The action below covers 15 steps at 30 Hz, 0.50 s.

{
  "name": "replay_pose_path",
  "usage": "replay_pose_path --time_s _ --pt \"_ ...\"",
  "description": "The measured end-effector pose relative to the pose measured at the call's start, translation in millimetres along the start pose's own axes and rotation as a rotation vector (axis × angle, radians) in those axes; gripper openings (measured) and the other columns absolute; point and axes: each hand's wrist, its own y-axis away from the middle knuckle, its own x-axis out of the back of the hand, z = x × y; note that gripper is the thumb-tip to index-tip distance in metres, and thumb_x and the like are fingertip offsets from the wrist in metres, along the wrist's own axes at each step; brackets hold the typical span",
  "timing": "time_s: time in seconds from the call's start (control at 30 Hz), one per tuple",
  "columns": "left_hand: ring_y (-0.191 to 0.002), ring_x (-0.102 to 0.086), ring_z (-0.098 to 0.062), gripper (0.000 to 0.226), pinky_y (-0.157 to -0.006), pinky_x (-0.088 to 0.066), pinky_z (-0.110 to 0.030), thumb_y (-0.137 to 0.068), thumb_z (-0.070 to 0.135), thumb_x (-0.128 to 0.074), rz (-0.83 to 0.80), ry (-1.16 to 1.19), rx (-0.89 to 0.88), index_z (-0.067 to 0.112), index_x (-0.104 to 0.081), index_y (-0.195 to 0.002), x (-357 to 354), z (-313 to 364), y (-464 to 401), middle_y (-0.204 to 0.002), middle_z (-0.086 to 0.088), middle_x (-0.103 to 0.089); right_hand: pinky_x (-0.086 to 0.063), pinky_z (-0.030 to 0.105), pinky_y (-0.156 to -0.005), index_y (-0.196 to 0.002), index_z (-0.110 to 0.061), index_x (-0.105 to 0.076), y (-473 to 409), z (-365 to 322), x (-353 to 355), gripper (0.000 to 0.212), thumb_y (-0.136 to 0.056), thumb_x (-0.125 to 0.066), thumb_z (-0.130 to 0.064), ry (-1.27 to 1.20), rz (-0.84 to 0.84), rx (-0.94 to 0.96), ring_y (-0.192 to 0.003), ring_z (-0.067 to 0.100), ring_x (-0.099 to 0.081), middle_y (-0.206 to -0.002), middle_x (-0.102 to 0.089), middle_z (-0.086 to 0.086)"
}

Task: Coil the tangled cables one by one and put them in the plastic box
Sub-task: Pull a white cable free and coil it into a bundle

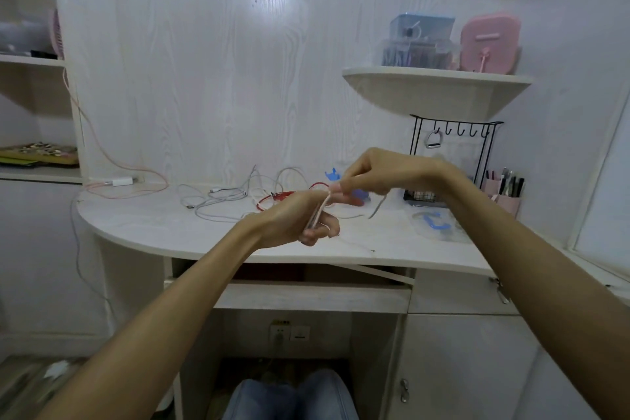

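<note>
At centre frame of the head view, above the desk [143,215], the left hand [293,218] grips a small bundle of pale pink cable [318,215], fingers curled round the gathered loops. The right hand [371,172], just at 1 o'clock of the left, pinches the cable's free run between thumb and fingertips [342,186], close to the bundle's top. A loose tail [376,206] hangs toward 4 o'clock.

The step in hand appears to be winding the remaining length around the coil. To do it well, the left hand should keep the loops flat and even; the right hand should feed the cable under light tension, each turn seated beside the last, and the tail should be tucked so the coil does not spring open.

At 10 o'clock of the hands, the remaining tangle of grey cables [218,198] and a red cable [272,198] lies on the desk. At 4 o'clock, a clear plastic box [433,223] with blue clips rests on the desk, likely the destination. Whether it holds any cable cannot be told.
</note>
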Motion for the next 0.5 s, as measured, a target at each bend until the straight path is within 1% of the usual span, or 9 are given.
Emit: replay_pose_path --time_s 0.07,0.13,0.17,0.27,0.33,0.4,0.43,0.47,0.5 --pt "-0.037 -0.025 -0.006 0.054 -0.041 -0.030 -0.018 -0.093 0.051 -0.030 -0.123 0.073 -0.018 0.015 -0.064 -0.115 -4.4 7.2 1.6 -0.054 0.000 -0.047 -0.026 0.017 -0.046 -0.070 -0.019 -0.071 -0.9 7.1 7.1 0.034 -0.086 -0.061 -0.046 -0.074 -0.006 -0.008 -0.049 0.010 -0.024 -0.055 -0.036 0.001" --pt "-0.037 -0.024 -0.005 0.060 -0.039 -0.031 -0.017 -0.094 0.056 -0.026 -0.205 0.171 -0.014 0.010 -0.062 -0.108 -7.2 13.9 5.0 -0.052 0.003 -0.039 -0.024 0.019 -0.047 -0.069 -0.016 -0.067 -2.4 15.8 9.7 0.034 -0.086 -0.060 -0.044 -0.183 -0.009 -0.019 -0.050 0.011 -0.020 -0.054 -0.030 -0.002" --pt "-0.037 -0.025 -0.004 0.057 -0.038 -0.032 -0.017 -0.095 0.055 -0.026 -0.233 0.206 -0.013 0.009 -0.059 -0.107 -8.4 17.0 6.2 -0.052 0.005 -0.038 -0.022 0.020 -0.049 -0.065 -0.017 -0.064 -2.9 20.0 9.2 0.034 -0.083 -0.060 -0.046 -0.240 -0.003 -0.026 -0.050 0.010 -0.020 -0.054 -0.029 -0.003" --pt "-0.036 -0.027 -0.001 0.032 -0.037 -0.032 -0.014 -0.098 0.038 -0.039 -0.302 0.213 -0.033 0.012 -0.057 -0.106 -12.6 23.2 10.3 -0.053 0.008 -0.039 -0.021 0.026 -0.056 -0.056 -0.025 -0.055 -6.3 29.0 -0.3 0.035 -0.080 -0.057 -0.050 -0.397 0.001 -0.004 -0.051 0.009 -0.021 -0.054 -0.028 -0.006" --pt "-0.037 -0.032 0.000 0.024 -0.037 -0.033 -0.012 -0.099 0.020 -0.040 -0.339 0.188 -0.075 0.015 -0.062 -0.107 -15.9 26.6 12.8 -0.058 0.007 -0.044 -0.025 0.026 -0.061 -0.056 -0.023 -0.050 -10.6 32.1 -10.5 0.041 -0.081 -0.053 -0.054 -0.509 0.026 0.005 -0.055 0.016 -0.022 -0.055 -0.029 -0.004" --pt "-0.043 -0.043 0.000 0.032 -0.038 -0.036 -0.011 -0.099 0.014 -0.037 -0.314 0.188 -0.151 0.020 -0.068 -0.105 -17.1 31.7 12.2 -0.067 0.006 -0.053 -0.029 0.026 -0.066 -0.061 -0.017 -0.046 -17.7 33.6 -22.5 0.044 -0.083 -0.052 -0.055 -0.628 0.099 -0.006 -0.058 0.024 -0.021 -0.058 -0.028 0.001" --pt "-0.049 -0.049 -0.001 0.034 -0.040 -0.039 -0.011 -0.098 0.014 -0.038 -0.260 0.202 -0.198 0.022 -0.070 -0.106 -17.3 35.5 11.9 -0.073 0.007 -0.060 -0.025 0.026 -0.062 -0.070 -0.014 -0.047 -21.9 32.3 -29.9 0.040 -0.089 -0.050 -0.049 -0.681 0.158 -0.019 -0.057 0.023 -0.020 -0.059 -0.027 0.001" --pt "-0.058 -0.057 -0.001 0.033 -0.045 -0.043 -0.012 -0.097 0.015 -0.039 -0.187 0.239 -0.244 0.023 -0.068 -0.111 -17.0 39.7 10.9 -0.082 0.009 -0.066 -0.018 0.027 -0.058 -0.080 -0.014 -0.046 -26.6 29.9 -38.2 0.030 -0.096 -0.046 -0.039 -0.699 0.236 -0.045 -0.055 0.017 -0.019 -0.060 -0.026 0.000" --pt "-0.070 -0.064 -0.002 0.034 -0.051 -0.049 -0.014 -0.097 0.015 -0.039 -0.119 0.306 -0.282 0.020 -0.063 -0.119 -16.6 44.0 9.3 -0.094 0.008 -0.070 -0.014 0.026 -0.055 -0.083 -0.014 -0.044 -30.6 27.4 -46.0 0.022 -0.100 -0.041 -0.028 -0.673 0.320 -0.082 -0.054 0.013 -0.020 -0.061 -0.027 -0.001"
